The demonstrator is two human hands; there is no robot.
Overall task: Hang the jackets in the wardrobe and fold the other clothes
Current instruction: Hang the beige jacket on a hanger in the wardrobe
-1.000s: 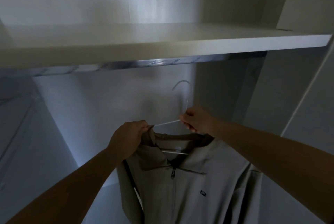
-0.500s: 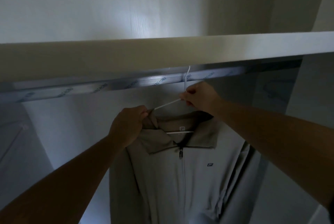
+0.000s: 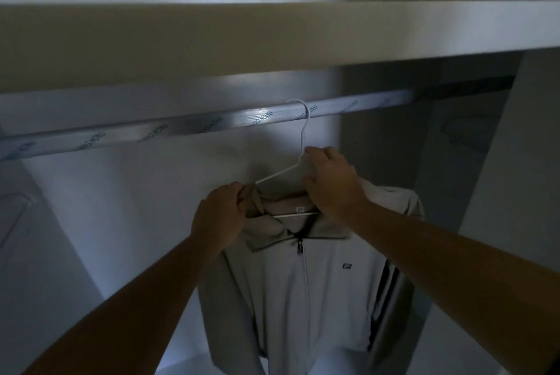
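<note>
Jacket point(image 3: 303, 299) on hanger point(image 3: 300, 147), hook over the rail point(image 3: 181, 129); my left hand point(image 3: 219, 217) grips its collar, right hand point(image 3: 330, 183) pinches the hanger. Next, I'd release gently.

**Wardrobe interior: positions**

Shelf point(image 3: 272, 35) sits above the rail point(image 3: 212, 124), which runs left to right. Hanger point(image 3: 303, 132) is hooked over the rail, with the jacket point(image 3: 303, 299) on it below. Left grip point(image 3: 219, 217) is at the collar, right grip point(image 3: 330, 186) at the hanger neck.

both arms reach up and forward; left grip point(image 3: 219, 217) clenched tight, right grip point(image 3: 328, 183) curled, knuckles up.
</note>
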